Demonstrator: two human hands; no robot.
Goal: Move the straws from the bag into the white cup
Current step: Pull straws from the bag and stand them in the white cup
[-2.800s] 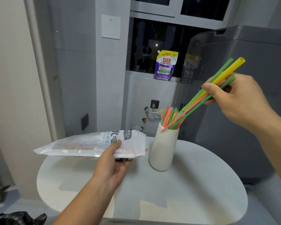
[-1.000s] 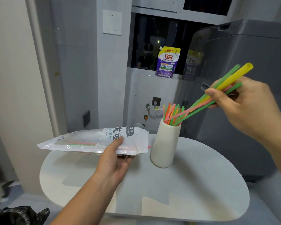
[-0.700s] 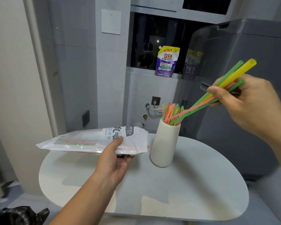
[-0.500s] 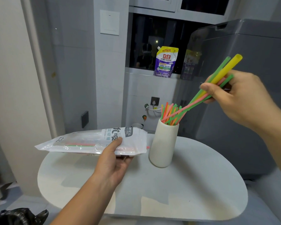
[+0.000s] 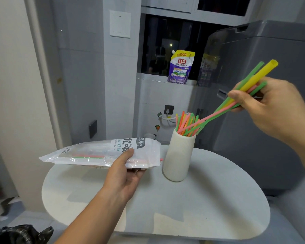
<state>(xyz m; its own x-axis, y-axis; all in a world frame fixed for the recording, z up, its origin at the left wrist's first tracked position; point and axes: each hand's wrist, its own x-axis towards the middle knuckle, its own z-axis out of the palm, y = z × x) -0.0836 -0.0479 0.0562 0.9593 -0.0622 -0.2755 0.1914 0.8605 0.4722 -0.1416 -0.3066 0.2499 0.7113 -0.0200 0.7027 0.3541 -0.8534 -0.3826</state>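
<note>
Right hand (image 5: 271, 110) was raised above the table's right rear, thumb and curled fingers pinching a small bunch of straws (image 5: 261, 73) – green, yellow, pink – near their upper ends. The bunch slanted down and left, its lower tips reaching the mouth of the white cup (image 5: 179, 155) among the orange, green and pink straws already standing there (image 5: 185, 122). The cup stood upright on the round white table (image 5: 201, 208), near its rear edge. Left hand (image 5: 125, 171) held the straw bag (image 5: 95, 152) level over the table's left rear, thumb on top, fingers curled underneath; a pink and a green straw showed through the clear plastic, and one pink tip poked out of the end just beside the cup. Behind – a purple detergent pouch (image 5: 180, 67) on the sill, and a grey washing machine (image 5: 271, 50) at right.
</note>
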